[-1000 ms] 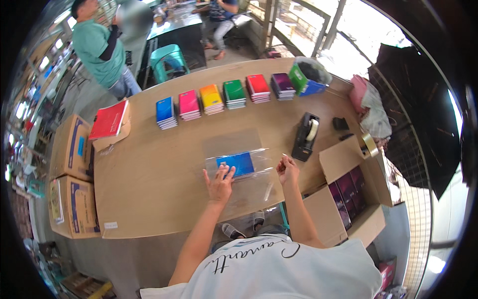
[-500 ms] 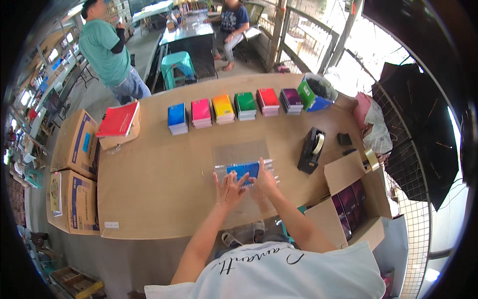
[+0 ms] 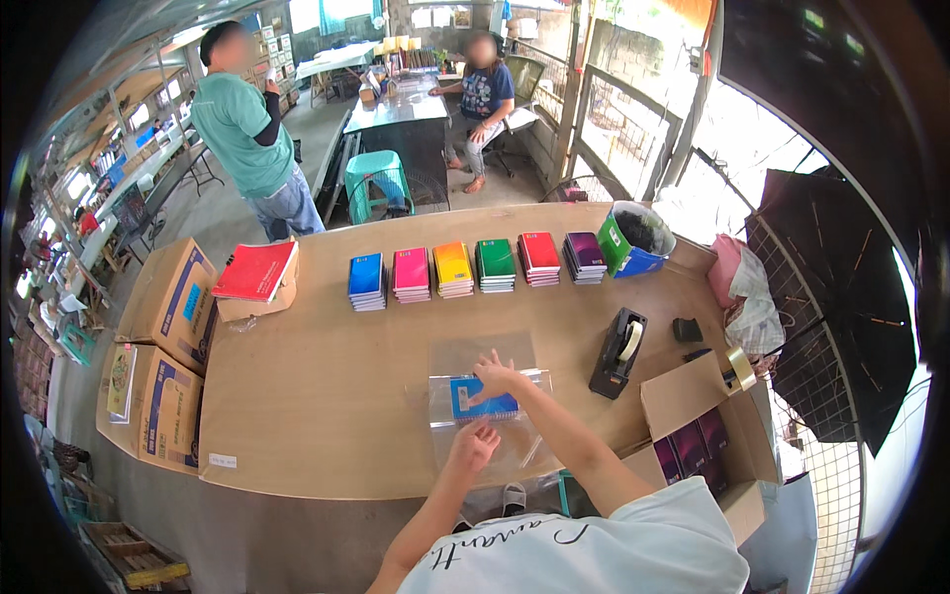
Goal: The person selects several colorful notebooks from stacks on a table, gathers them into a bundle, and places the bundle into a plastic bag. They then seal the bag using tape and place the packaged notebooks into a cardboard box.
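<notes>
Right hand (image 3: 498,376) partly covers bagged blue notebook (image 3: 485,400).

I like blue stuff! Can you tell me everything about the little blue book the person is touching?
The blue notebook is small, flat and rectangular, with a bright blue cover that looks like card. It lies flat on the wooden table, inside a clear plastic bag that looks thin and shiny. The right hand rests on its upper edge, through the plastic as far as I can tell. The left hand presses the bag just below it. Any printing on the cover is too small to make out.
</notes>
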`<state>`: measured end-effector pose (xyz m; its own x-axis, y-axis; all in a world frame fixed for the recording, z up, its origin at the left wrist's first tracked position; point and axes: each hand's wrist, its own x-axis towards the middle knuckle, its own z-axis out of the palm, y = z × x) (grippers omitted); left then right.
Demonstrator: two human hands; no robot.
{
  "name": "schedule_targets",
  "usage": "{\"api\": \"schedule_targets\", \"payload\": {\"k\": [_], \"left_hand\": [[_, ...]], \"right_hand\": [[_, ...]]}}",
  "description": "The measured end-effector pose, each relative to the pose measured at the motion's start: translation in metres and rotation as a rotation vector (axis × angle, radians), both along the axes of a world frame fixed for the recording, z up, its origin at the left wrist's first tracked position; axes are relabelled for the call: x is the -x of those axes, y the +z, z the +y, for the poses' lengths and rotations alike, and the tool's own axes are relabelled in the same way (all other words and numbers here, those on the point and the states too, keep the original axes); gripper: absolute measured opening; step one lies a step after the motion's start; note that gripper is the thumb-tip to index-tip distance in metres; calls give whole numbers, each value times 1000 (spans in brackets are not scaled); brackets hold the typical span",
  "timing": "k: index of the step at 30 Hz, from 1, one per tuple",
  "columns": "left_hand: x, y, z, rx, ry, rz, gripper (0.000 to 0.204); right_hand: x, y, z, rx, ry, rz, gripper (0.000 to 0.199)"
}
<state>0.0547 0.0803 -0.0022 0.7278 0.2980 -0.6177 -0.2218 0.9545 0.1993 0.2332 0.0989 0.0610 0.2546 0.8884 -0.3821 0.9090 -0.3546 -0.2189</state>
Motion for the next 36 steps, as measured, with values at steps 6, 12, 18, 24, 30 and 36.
{"api": "schedule_targets", "payload": {"k": [6, 12, 18, 24, 30, 36], "left_hand": [[2, 18, -19, -1357, 303, 269, 89], [17, 23, -20, -1632, 19, 256, 111], [60, 49, 0, -1905, 289, 406, 82], [62, 41, 55, -2334, -94, 173, 70], [65, 76, 94, -2730, -544, 159, 63], [48, 106, 100, -2654, -919, -10, 79]], "right_hand": [[41, 23, -61, -772, -142, 646, 86], [62, -45, -96, -934, -403, 1300, 96], [33, 102, -127, -854, 80, 305, 70], [-11, 106, -85, -380, 575, 164, 23], [0, 102, -68, -597, 589, 268, 13], [11, 89, -70, -696, 420, 352, 15]]}}
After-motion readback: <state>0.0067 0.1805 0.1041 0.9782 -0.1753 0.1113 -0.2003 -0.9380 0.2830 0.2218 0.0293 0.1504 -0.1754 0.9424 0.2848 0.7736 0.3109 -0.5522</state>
